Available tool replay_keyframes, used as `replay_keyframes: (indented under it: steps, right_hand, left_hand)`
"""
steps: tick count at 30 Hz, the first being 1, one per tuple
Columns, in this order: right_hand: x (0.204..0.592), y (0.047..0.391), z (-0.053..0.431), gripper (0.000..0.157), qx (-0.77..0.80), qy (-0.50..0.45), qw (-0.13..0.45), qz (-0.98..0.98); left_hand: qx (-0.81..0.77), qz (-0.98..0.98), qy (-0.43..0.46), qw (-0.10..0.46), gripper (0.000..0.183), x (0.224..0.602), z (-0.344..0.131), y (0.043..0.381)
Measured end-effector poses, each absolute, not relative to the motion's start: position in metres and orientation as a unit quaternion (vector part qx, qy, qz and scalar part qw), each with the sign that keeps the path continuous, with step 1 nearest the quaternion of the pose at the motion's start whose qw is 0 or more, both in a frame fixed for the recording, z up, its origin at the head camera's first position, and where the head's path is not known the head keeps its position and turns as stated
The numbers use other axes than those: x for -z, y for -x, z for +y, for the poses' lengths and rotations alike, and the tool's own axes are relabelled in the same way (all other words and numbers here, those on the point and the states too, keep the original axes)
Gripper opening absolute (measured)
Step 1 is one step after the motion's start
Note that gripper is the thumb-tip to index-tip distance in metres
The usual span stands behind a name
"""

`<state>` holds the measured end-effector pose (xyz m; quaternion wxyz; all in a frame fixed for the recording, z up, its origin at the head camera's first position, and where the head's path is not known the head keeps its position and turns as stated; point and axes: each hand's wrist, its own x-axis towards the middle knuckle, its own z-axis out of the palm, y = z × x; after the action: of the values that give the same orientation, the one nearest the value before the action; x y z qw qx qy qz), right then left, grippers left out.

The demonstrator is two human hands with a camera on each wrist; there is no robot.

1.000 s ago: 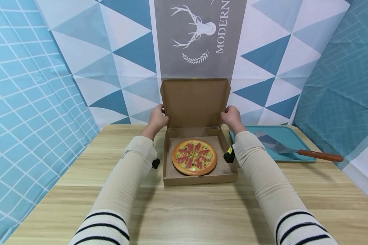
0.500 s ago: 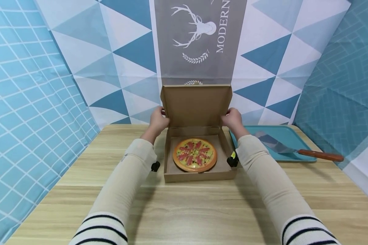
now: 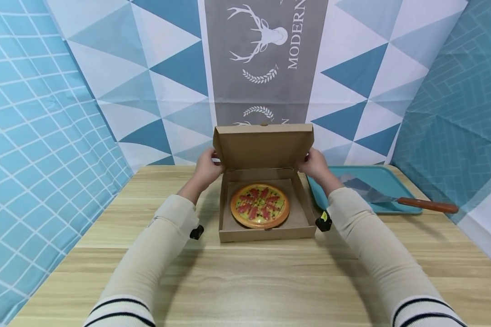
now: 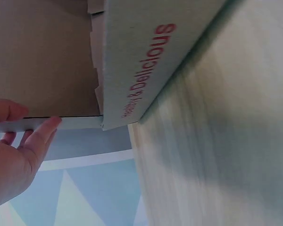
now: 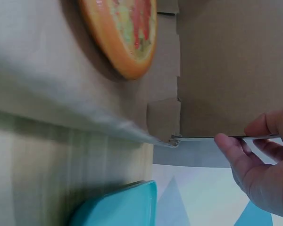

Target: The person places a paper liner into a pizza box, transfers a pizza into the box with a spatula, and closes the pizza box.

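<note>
A cardboard pizza box [image 3: 249, 235] stands on the table with its lid [image 3: 262, 150] raised and tilted forward. Inside lies a round pizza [image 3: 259, 205] with red strips on top. My left hand [image 3: 207, 169] pinches the lid's left edge; in the left wrist view, thumb and fingers [image 4: 40, 136] lie on either side of that edge. On the other side my right hand [image 3: 316, 167] pinches the lid's right edge, its thumb inside the lid in the right wrist view. Red lettering runs along the box's left wall [image 4: 146, 70].
Right of the box lies a blue tray [image 3: 386, 179]. A pizza server [image 3: 423, 204] with a wooden handle rests across it, the handle jutting past the tray's edge. The wooden table [image 3: 245, 281] meets a patterned backdrop [image 3: 180, 91] just behind the box.
The lid has tipped forward and its top edge has come down, with both hands still holding its sides. The box has shifted slightly away. Tray and server have not moved.
</note>
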<state>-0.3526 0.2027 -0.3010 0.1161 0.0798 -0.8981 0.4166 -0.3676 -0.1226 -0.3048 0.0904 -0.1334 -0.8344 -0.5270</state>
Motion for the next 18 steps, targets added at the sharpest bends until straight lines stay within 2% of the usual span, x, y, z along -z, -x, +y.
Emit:
replay_keyframes:
  steps: [9,15,18]
  right_hand:
    - [0.310,0.340,0.211,0.037,-0.364,-0.155,0.127,-0.909]
    - [0.321,0.332,0.221,0.044,-0.364,-0.194,0.116,-0.903]
    - [0.325,0.328,0.225,0.040,-0.373,-0.217,0.113,-0.895]
  left_hand:
    - [0.533,-0.825,0.171,0.075,0.040,0.316,-0.132,0.359]
    - [0.508,-0.841,0.176,0.059,0.044,0.322,-0.137,0.352]
    - [0.505,-0.843,0.181,0.045,0.047,0.325,-0.140,0.347]
